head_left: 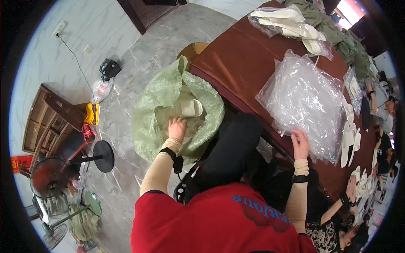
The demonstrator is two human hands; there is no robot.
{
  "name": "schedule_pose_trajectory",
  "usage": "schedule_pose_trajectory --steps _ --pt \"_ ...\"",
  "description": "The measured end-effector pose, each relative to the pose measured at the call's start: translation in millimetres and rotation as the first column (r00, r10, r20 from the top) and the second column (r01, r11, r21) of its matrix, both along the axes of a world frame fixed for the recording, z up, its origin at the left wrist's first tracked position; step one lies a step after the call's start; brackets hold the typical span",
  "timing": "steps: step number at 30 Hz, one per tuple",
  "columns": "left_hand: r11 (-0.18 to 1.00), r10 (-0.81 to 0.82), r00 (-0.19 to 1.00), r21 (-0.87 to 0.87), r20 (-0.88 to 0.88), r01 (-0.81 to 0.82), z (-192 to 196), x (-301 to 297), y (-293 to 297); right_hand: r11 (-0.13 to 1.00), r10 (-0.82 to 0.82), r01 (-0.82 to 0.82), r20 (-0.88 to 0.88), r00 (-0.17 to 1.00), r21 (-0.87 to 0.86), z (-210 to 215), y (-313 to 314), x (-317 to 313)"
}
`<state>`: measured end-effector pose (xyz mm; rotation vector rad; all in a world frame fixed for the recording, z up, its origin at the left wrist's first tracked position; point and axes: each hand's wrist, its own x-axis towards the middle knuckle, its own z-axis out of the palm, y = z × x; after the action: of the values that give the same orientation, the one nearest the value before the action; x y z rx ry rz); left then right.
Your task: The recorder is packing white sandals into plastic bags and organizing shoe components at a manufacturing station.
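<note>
My left hand (176, 128) reaches down into the mouth of a large pale green woven sack (145, 122), fingers slightly apart and holding nothing I can see. Just beyond its fingertips lies a white slipper-shaped piece (192, 108) inside the sack; what lies deeper is partly hidden. On the right, my right hand (300, 144) is at the near edge of a stack of clear plastic bags (308, 101), with fingers bent and pinched at a bag's edge. The bags lie on a brown-covered table (236, 52).
Bagged white slippers (291, 25) lie at the table's far end, with more white pieces (350, 135) along its right side. A co-worker's hand (351, 187) is at the lower right. A standing fan (48, 177) and wooden furniture (46, 120) are on the left.
</note>
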<state>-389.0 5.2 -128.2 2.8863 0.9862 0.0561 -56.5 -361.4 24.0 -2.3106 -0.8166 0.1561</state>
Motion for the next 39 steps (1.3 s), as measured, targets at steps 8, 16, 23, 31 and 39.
schedule_pose_trajectory --steps 8,16,23,31,39 --pt "0.776 0.496 0.593 -0.630 0.635 0.025 126 -6 35 0.948 -0.275 0.217 0.259 0.926 0.231 50 -8 -2" --pt "0.761 0.066 0.584 -0.419 0.809 0.495 361 138 -31 0.923 -0.205 0.207 -0.038 0.978 0.323 59 -41 43" --pt "-0.218 -0.963 -0.262 0.398 0.059 0.891 397 315 -251 0.663 0.406 0.499 -0.828 0.388 0.559 79 -57 63" --pt "0.367 -0.844 0.177 0.305 0.507 0.879 328 314 -279 0.334 0.114 0.719 -0.784 0.611 0.609 61 -85 86" --pt "-0.100 0.364 0.838 -0.877 0.407 0.470 249 347 -236 0.308 0.143 0.689 -0.748 0.648 0.656 36 -69 95"
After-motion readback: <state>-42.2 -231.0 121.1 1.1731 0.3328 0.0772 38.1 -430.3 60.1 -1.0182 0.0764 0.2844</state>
